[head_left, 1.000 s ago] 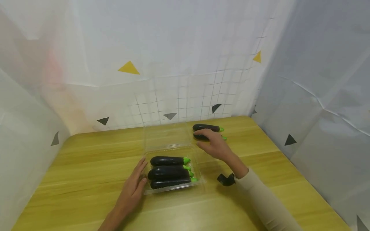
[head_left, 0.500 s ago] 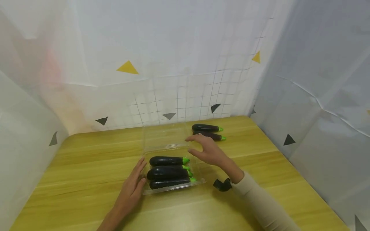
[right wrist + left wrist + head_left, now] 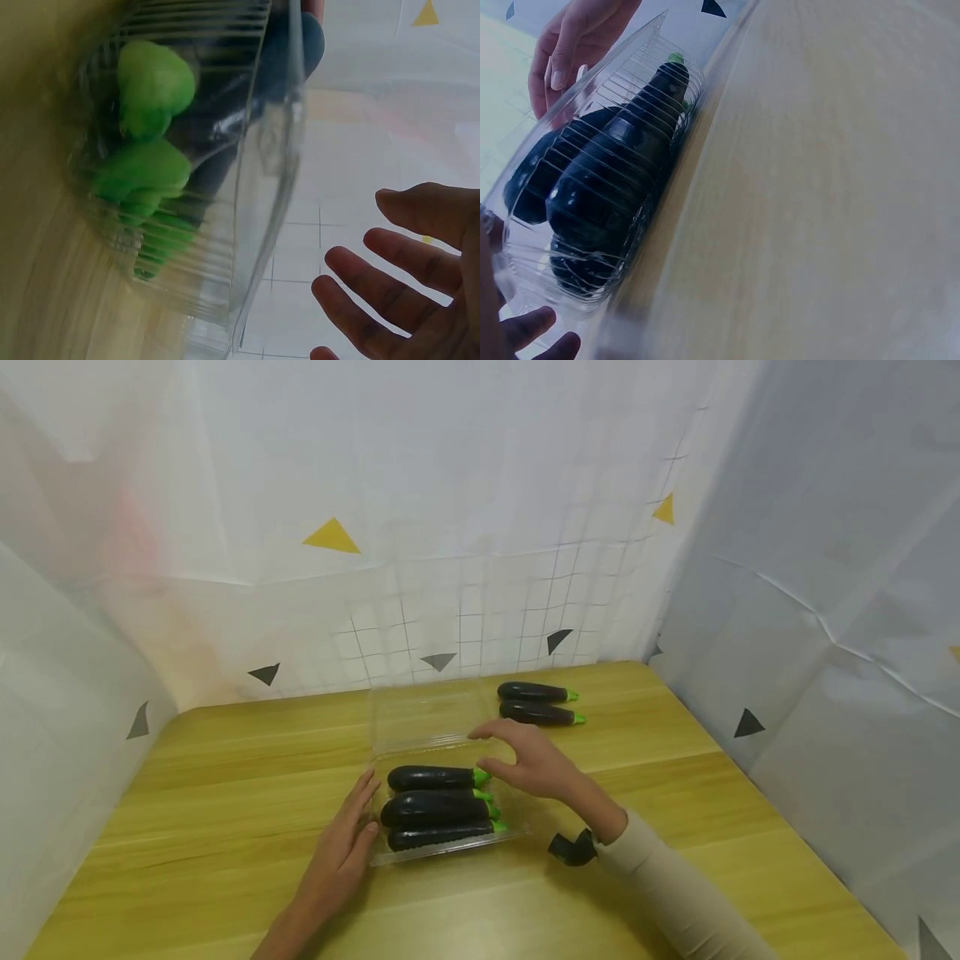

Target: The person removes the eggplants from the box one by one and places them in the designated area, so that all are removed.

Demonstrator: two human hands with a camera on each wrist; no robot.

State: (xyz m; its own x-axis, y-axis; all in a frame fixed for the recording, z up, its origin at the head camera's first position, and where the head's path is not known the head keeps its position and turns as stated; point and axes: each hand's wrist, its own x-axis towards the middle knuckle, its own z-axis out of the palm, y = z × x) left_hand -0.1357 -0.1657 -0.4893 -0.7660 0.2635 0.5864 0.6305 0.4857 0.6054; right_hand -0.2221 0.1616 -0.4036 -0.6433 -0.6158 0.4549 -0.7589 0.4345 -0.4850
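Several dark eggplants (image 3: 435, 807) with green stems lie side by side in a clear plastic clamshell box (image 3: 450, 852). My left hand (image 3: 339, 852) rests against the box's left side, its fingers fairly straight; in the left wrist view, fingertips (image 3: 534, 328) show at the box's end. Above the box's right rear corner hovers my right hand (image 3: 536, 760), thumb and fingers spread apart with nothing between them. Its thumb overlaps the stem of the rearmost eggplant in the head view. The right wrist view shows the box wall (image 3: 259, 247) apart from the spread right fingers (image 3: 386, 281).
The box's clear lid (image 3: 427, 718) lies folded back behind it. Two loose eggplants (image 3: 536, 713) sit at the table's back right. A black bent object (image 3: 572, 848) shows by the right wrist. White sheeting (image 3: 465, 510) walls the wooden table (image 3: 187, 827) at the back and sides.
My right hand has moved from over the nearer loose eggplant, left and toward me, to the box's right end. Both loose eggplants now show fully. The left hand has stayed put.
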